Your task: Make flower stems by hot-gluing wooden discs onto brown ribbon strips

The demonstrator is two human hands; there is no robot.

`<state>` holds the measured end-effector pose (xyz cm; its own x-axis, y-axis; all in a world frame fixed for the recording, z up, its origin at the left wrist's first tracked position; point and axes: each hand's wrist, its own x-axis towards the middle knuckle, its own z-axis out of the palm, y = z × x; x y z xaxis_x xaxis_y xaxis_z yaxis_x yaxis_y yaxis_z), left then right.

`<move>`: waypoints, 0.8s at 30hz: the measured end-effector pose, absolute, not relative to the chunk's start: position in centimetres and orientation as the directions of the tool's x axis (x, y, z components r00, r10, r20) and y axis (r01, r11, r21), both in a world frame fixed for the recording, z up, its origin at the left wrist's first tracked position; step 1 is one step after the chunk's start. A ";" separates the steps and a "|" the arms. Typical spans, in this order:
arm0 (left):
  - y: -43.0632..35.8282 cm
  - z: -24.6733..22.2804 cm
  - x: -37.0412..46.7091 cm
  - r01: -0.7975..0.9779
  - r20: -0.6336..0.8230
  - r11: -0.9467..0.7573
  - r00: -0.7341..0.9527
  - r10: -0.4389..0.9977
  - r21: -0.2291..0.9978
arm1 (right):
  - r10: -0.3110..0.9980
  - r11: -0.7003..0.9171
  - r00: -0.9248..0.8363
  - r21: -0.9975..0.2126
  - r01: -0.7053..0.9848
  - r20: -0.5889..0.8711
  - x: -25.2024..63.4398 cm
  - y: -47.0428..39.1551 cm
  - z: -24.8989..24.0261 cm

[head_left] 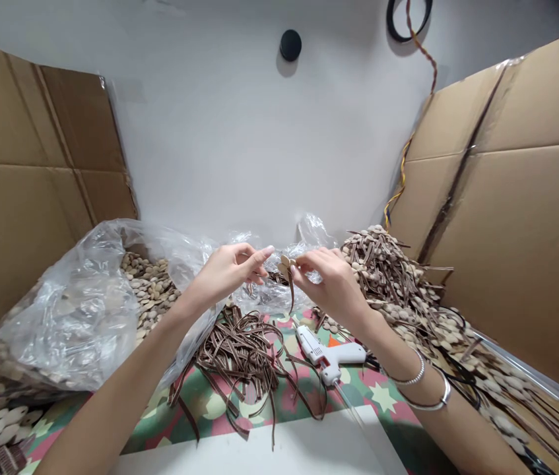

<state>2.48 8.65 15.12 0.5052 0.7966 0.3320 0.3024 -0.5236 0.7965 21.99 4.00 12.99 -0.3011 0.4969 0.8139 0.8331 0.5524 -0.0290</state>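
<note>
Between the thumb and fingers of my right hand (331, 280) is a small beige flower-shaped piece (285, 262). A narrow brown ribbon strip (292, 293) hangs down from it. My left hand (234, 267) is just to the left of the piece, apart from it, with the thumb stretched out, the other fingers bent and nothing visible in them. Below my hands lies a tangled pile of brown ribbon strips (239, 349). A white glue gun (331, 356) with an orange trigger rests on the patterned cloth (299, 396), below my right hand.
At left, a clear plastic bag (86, 310) holds many beige pieces (153, 290). A heap of flower pieces with ribbons (383, 264) spreads along the right. Cardboard walls (16, 218) (526, 218) stand on both sides. A white board (279, 448) lies at the front edge.
</note>
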 end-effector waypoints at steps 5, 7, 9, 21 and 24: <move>7.8 14.7 3.5 0.244 0.281 -0.569 0.679 0.679 0.785 | 0.335 0.474 -0.526 0.343 0.811 0.781 21.1 4.2 11.9; 7.5 14.7 3.7 0.246 0.268 -0.581 0.705 0.656 0.776 | 0.331 0.501 -0.559 0.361 0.787 0.760 20.9 4.2 11.7; 7.5 14.7 3.6 0.265 0.242 -0.586 0.726 0.644 0.766 | 0.344 0.578 -0.574 0.313 0.753 0.743 20.9 4.0 11.9; 8.6 15.1 2.1 0.299 0.242 -0.782 0.838 0.490 0.548 | 0.759 0.635 -0.161 -0.661 0.400 0.631 24.0 4.2 14.1; 8.8 15.1 2.1 0.278 0.239 -0.791 0.853 0.464 0.544 | 0.819 0.574 -0.240 -0.741 0.349 0.521 24.0 5.0 13.8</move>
